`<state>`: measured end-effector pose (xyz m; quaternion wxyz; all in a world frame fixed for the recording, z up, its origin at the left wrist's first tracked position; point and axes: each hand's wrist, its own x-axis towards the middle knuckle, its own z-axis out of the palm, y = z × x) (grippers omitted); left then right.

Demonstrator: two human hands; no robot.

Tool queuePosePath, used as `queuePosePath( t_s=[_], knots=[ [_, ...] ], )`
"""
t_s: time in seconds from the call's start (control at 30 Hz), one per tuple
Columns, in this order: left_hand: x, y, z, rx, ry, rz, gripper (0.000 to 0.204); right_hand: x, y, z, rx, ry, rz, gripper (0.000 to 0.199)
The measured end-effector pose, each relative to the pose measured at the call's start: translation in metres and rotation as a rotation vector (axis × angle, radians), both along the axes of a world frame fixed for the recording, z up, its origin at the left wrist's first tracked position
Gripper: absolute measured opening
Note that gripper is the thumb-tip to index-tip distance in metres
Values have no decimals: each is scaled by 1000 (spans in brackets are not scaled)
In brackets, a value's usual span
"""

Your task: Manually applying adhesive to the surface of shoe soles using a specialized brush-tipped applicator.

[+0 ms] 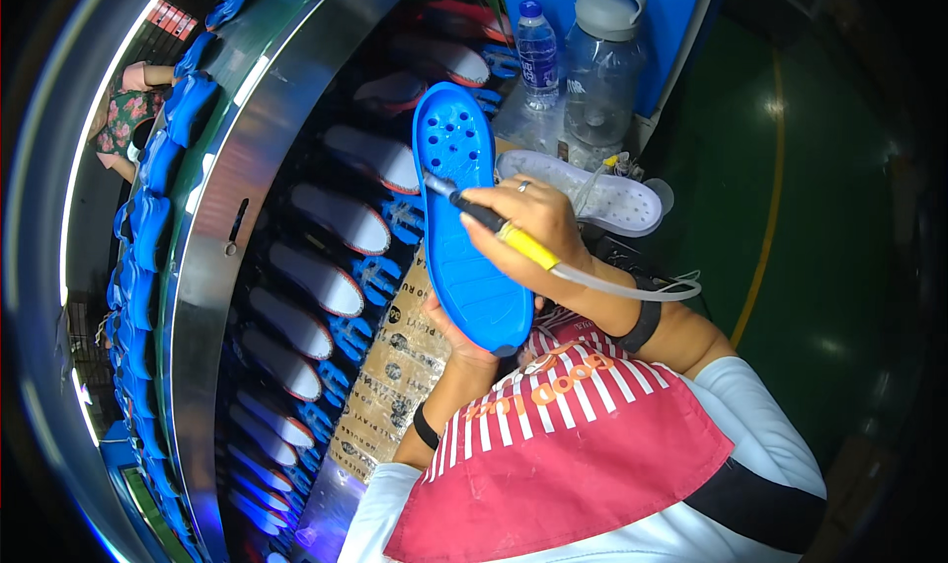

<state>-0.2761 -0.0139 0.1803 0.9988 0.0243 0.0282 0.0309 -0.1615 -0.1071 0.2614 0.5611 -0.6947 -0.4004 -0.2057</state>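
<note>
A bright blue shoe sole (472,257) lies tilted in front of my apron, its hollow inner side facing up and a cluster of round holes at its far end. My left hand (460,338) grips it from beneath near the closer end; part of the hand is hidden by the sole. My right hand (535,219), wearing a ring, is closed around a brush (484,215) with a black and yellow handle and a clear tube trailing from its rear. The pale bristles touch the sole's left inner edge, around mid-length. Whether the sole is wet is hard to tell.
On the left, white-bottomed shoe uppers (341,217) and blue soles (375,279) line a rack behind a metal rail (212,198). A whitish sole (592,193), a water bottle (538,54) and a large jug (602,69) stand beyond my right hand. Another person (128,119) is far left.
</note>
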Motion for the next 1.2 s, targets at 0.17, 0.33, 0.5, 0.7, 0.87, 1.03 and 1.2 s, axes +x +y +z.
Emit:
queuePosePath(
  t_s=[0.17, 0.33, 0.5, 0.7, 0.87, 1.03, 1.2],
  knots=[
    [2, 11, -10, 297, 241, 251, 86, -7, -1, -4, 21, 55, 246, 21],
    [5, 11, 8, 88, -179, 25, 81, -10, -7, 4, 30, -17, 18, 23],
    [0, 17, -16, -28, 85, 130, 74, -23, 1, -5, -93, -89, 158, 26],
    [6, 18, -3, 147, -33, 209, 76, -22, -9, 4, 71, -9, 212, 27],
    [7, 17, 0, 472, 263, 322, 79, -28, -6, -8, -103, -78, 179, 27],
    [-1, 28, -17, 403, 100, 204, 91, -26, -13, -3, -74, 21, 545, 28],
    [12, 29, -1, 482, 300, 396, 89, -26, -20, -7, 10, 114, 296, 27]
  ],
)
